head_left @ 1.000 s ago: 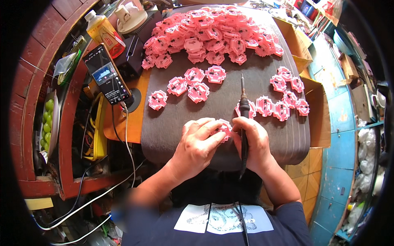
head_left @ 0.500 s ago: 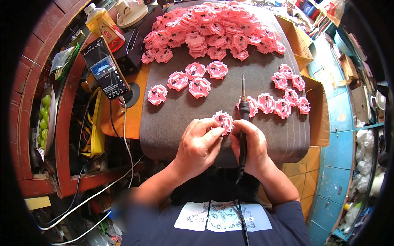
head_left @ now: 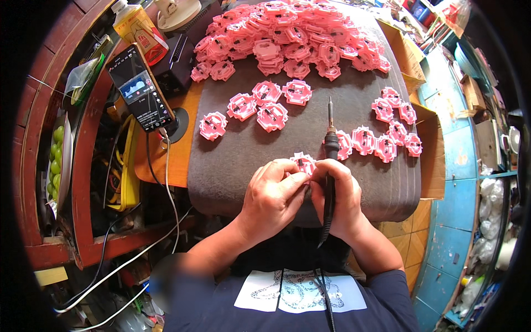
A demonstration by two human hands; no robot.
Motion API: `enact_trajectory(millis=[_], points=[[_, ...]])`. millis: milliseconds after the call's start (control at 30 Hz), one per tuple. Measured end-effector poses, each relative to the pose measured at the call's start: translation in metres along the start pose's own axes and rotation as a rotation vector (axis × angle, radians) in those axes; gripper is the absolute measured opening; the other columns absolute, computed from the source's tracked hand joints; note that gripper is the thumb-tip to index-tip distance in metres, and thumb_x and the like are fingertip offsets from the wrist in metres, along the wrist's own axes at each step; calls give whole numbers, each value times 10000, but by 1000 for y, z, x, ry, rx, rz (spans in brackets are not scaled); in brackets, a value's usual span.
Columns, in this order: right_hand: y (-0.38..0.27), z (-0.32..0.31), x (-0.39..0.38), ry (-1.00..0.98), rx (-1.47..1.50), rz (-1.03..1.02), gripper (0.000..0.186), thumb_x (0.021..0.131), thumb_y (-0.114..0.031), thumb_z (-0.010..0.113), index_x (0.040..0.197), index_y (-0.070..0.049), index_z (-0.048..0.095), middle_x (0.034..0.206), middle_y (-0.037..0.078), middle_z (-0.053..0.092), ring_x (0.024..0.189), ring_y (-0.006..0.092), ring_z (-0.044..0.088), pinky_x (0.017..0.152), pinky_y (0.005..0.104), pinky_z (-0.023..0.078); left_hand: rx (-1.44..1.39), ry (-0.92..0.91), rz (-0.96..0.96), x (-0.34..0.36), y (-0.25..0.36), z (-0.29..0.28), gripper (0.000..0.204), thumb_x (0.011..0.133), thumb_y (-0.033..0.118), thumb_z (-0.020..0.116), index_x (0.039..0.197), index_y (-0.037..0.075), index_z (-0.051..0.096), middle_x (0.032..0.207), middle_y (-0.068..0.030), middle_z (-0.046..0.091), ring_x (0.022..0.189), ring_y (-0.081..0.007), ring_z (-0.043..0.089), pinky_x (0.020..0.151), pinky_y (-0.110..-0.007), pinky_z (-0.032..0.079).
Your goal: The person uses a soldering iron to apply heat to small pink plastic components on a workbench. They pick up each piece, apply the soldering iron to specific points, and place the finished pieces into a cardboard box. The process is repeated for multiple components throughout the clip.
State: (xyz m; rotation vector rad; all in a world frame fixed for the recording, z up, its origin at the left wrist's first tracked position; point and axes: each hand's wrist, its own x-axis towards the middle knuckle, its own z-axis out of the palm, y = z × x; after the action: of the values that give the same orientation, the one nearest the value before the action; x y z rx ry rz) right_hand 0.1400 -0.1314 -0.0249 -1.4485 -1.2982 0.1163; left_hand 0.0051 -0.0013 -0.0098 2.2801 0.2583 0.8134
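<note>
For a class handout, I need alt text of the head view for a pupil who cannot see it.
A person's left hand holds a pink part over a dark mat, while the right hand, close beside it, holds a soldering iron pointing away. A heap of similar parts lies at the far end, with looser groups nearer, left and right.

Bottle (head_left: 141,37), near table's (head_left: 238,171) left edge: large label characters | phone (head_left: 139,88), same side: tiny screen text, illegible | shirt (head_left: 381,310): small lettering, unclear

Left hand (head_left: 274,191) earlier spread across pink piece (head_left: 303,162), now bunched at its near-left edge. Less face showing beyond the hand than half a second back.
</note>
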Motion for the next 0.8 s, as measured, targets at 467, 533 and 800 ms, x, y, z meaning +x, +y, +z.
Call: enact_trajectory(millis=[467,533,800], points=[[-2,-1,-3,-18,-239,-336,612,702,2,758,1295,-15,608,1130,202,716,885,378,713,773,471,572,1,45,-40,1,-1,3,191,827,-4,804,1013,22,772,1001,-133,710,926,-329,716,830,-412,578],[-2,1,-4,-5,-244,-320,596,708,9,755,1286,-14,613,1115,198,714,872,377,707,762,471,570,9,59,-37,0,-1,3,195,820,-4,805,1010,23,775,996,-134,711,919,-329,718,821,-410,579],[-2,0,-3,-14,-217,-236,528,761,18,757,1270,-22,622,1044,185,704,806,383,680,734,469,560,37,44,-51,1,2,3,200,819,-4,805,1014,27,778,993,-132,710,902,-328,719,797,-411,582]])
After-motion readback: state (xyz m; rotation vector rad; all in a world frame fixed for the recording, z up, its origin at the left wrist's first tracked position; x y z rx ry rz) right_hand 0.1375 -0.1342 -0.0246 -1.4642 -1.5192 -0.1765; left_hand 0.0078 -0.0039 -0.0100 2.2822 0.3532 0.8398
